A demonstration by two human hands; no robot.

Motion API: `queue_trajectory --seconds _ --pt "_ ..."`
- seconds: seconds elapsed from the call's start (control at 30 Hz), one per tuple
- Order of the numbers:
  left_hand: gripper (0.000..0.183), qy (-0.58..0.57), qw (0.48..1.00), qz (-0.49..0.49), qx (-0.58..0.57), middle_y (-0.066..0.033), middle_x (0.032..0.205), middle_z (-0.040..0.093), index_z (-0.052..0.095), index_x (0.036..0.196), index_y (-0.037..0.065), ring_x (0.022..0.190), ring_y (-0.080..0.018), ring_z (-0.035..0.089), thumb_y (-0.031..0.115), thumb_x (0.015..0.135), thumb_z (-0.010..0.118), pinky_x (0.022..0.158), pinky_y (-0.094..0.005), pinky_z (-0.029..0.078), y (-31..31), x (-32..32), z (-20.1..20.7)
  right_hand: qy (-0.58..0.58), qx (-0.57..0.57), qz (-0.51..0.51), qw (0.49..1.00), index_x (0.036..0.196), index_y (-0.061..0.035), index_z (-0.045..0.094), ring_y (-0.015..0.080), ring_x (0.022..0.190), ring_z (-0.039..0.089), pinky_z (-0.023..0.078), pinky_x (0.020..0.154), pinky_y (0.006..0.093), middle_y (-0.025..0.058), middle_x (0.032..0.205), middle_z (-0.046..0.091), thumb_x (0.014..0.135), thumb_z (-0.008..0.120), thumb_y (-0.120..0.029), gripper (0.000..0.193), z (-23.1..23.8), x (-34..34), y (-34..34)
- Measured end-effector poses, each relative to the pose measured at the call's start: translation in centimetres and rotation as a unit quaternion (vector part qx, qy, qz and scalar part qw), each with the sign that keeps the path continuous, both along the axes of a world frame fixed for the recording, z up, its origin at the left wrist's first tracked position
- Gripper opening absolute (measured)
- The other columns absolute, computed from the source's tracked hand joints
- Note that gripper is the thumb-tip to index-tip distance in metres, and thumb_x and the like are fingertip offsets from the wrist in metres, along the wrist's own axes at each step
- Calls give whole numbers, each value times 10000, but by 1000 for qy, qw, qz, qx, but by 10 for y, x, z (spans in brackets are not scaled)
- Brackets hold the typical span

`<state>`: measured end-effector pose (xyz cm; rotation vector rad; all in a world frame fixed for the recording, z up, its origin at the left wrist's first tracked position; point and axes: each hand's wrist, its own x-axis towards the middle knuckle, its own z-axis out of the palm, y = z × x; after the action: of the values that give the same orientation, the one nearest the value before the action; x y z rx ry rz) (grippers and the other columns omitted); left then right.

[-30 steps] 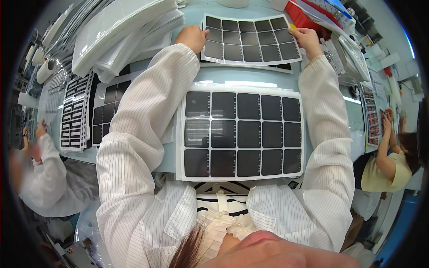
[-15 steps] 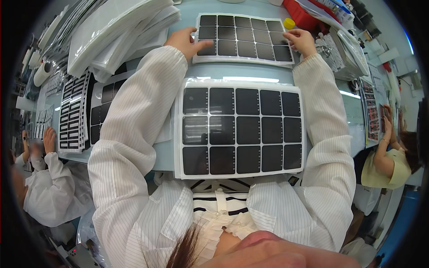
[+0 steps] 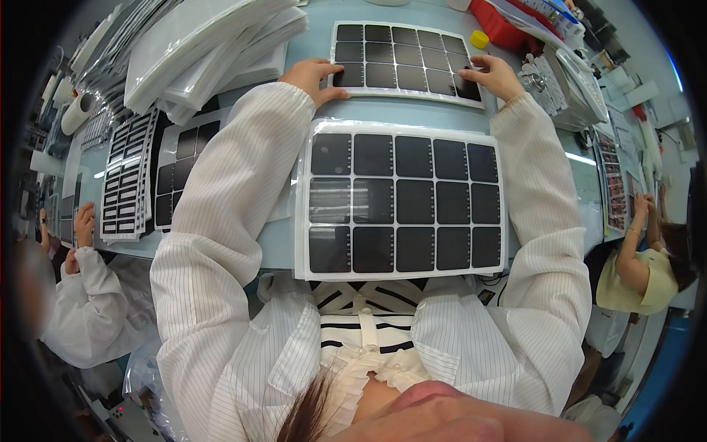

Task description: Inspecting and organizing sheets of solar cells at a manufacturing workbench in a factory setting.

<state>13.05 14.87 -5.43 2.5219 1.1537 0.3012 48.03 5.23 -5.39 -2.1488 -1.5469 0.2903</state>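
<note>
A stack of white sheets with rows of black rounded-square labels [image 3: 420, 56] lies flat at the far middle of the table. My left hand [image 3: 313, 79] rests at its near left corner, thumb spread from the fingers, fingertips touching the edge. At the right edge, my right hand [image 3: 493, 75] touches the top sheet with its fingertips, thumb and forefinger apart. Closer to my body, between my forearms, sits a thicker stack of similar black label sheets [image 3: 416, 202] with a glossy clear film on top. Neither hand touches this near stack.
Thick white plastic-wrapped packs [image 3: 184, 55] are piled at the far left. Black-and-white label sheets [image 3: 129, 177] lie below them. A yellow cap [image 3: 479, 39] and a red bin [image 3: 497, 26] stand far right. Co-workers sit at both sides, one in a yellow top [image 3: 641, 280].
My left thumb has come down from the top sheet to the corner of the far stack. My right fingers have loosened at its right edge. The view has shifted slightly.
</note>
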Motion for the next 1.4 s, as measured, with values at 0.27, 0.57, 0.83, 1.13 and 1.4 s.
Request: queue_trajectory --seconds 0.27,0.57,0.83,1.13,1.4 --pt "495 -7 996 51 -72 -99 1062 602 593 1140 135 935 -213 571 383 726 703 819 -339 458 -7 -28 30 33 118 151 981 1057 7 599 185 916 602 466 793 282 125 970 635 756 683 -312 446 73 -35 -34" --pt "753 -3 991 -126 -54 -133 1218 481 529 1178 88 1150 -296 427 388 548 813 949 -393 387 -68 -72 39 14 125 387 913 1021 -30 597 241 829 594 472 739 316 117 1005 615 747 667 -129 299 70 -184 -64" --pt "687 -76 988 -121 58 -107 1173 529 545 1167 89 1041 -255 517 282 568 819 803 -321 456 -74 -83 20 -14 106 343 933 1065 -13 542 296 984 526 439 834 363 144 1029 561 740 597 -72 335 27 -222 -53" --pt "602 -107 990 -87 28 -103 1131 559 582 1112 70 1028 -247 529 252 585 811 802 -327 460 -80 -81 17 -1 139 334 932 1089 -13 526 302 995 517 433 848 369 148 1048 541 721 554 -34 370 23 -226 -48" --pt "493 -114 982 -87 122 -107 1136 564 623 1040 72 1006 -257 550 217 603 799 830 -329 456 -92 -81 23 -25 175 325 929 1094 -23 521 301 1015 490 427 850 361 147 1086 511 705 583 -3 395 20 -232 -50"
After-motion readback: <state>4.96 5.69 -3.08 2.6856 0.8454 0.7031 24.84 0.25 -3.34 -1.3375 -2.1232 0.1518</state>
